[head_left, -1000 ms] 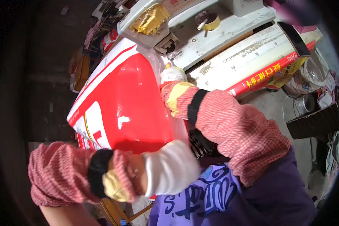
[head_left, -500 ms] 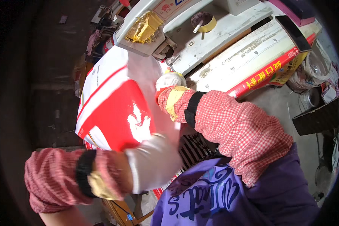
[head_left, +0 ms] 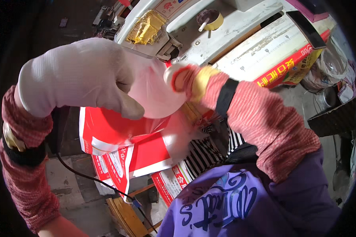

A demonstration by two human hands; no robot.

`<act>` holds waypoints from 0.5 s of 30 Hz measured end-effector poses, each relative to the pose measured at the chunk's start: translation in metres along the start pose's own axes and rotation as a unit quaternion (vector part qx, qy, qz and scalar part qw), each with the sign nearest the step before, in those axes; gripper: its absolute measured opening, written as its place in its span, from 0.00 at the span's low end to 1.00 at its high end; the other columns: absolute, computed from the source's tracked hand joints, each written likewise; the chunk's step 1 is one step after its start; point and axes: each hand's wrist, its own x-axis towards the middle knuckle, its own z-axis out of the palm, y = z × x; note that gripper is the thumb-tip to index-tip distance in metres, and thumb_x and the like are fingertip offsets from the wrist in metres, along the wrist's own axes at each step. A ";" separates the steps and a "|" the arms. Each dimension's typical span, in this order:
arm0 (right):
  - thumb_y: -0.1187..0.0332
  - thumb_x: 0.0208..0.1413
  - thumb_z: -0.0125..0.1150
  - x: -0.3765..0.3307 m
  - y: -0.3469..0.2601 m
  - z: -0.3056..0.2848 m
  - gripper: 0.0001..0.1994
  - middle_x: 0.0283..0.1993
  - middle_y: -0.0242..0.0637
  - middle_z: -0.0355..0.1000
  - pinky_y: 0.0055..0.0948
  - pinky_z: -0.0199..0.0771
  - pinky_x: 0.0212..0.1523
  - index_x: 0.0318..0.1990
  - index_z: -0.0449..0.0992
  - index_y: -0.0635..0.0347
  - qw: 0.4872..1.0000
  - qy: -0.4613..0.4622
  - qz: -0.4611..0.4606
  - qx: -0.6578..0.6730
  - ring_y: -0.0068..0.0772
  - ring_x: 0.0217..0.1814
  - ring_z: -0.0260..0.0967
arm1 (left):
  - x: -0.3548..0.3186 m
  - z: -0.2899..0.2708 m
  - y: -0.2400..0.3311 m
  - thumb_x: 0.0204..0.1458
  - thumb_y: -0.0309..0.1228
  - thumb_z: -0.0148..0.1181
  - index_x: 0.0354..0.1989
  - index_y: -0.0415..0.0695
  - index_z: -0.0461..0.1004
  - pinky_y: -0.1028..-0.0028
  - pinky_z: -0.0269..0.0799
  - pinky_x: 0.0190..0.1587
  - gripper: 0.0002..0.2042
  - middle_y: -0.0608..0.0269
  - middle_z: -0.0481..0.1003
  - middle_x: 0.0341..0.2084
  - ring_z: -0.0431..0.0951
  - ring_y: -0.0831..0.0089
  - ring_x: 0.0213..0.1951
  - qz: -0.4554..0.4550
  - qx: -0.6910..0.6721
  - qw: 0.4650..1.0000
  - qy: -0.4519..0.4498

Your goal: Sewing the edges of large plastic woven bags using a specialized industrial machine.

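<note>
My left hand (head_left: 77, 77), in a white knit glove, is raised over the upper part of a red-and-white printed sack (head_left: 118, 128). Its thumb points down and stands apart; the other fingers are turned away and hidden. Beside it spreads a whitish, see-through plastic sheet (head_left: 154, 93), blurred. My right hand (head_left: 177, 75), also gloved, is at the sheet's upper right edge, next to the white machine (head_left: 190, 43). Motion smears its fingers, so I cannot tell their grip. Below lies another red-and-white sack (head_left: 148, 156), partly covered.
On the machine sit a yellow tape roll (head_left: 210, 19) and a frayed yellow cloth patch (head_left: 147, 27). A dark flat slab (head_left: 305, 29) rests at its right end. Clear plastic bags (head_left: 332, 63) stand at the right. A dark cable (head_left: 95, 177) crosses near a wooden stool (head_left: 124, 217).
My left hand has swung from the lower middle up to the upper left. The upper red sack has folded and shifted, uncovering sacks below. My right hand has moved slightly up.
</note>
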 end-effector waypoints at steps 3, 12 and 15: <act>0.63 0.52 0.57 0.012 0.028 -0.022 0.09 0.32 0.33 0.76 0.37 0.71 0.34 0.37 0.81 0.51 0.995 -0.068 -0.016 0.073 0.33 0.33 0.73 | 0.025 0.010 0.010 0.37 0.45 0.67 0.17 0.38 0.69 0.66 0.67 0.30 0.21 0.57 0.68 0.16 0.70 0.61 0.24 0.112 -0.105 0.982 0.108; 0.63 0.52 0.57 0.027 0.049 -0.020 0.10 0.34 0.33 0.76 0.38 0.71 0.37 0.39 0.80 0.50 0.997 -0.049 0.025 0.062 0.35 0.35 0.73 | 0.042 -0.003 0.036 0.49 0.47 0.63 0.22 0.38 0.72 0.72 0.66 0.28 0.21 0.62 0.70 0.15 0.70 0.74 0.23 0.171 -0.161 0.944 -0.232; 0.63 0.52 0.57 0.024 0.048 -0.020 0.10 0.35 0.33 0.77 0.38 0.70 0.38 0.39 0.80 0.50 0.997 -0.041 0.029 0.053 0.35 0.36 0.73 | 0.030 -0.019 0.020 0.44 0.42 0.64 0.23 0.38 0.75 0.71 0.68 0.29 0.17 0.59 0.74 0.18 0.73 0.72 0.24 0.054 -0.075 0.990 -0.110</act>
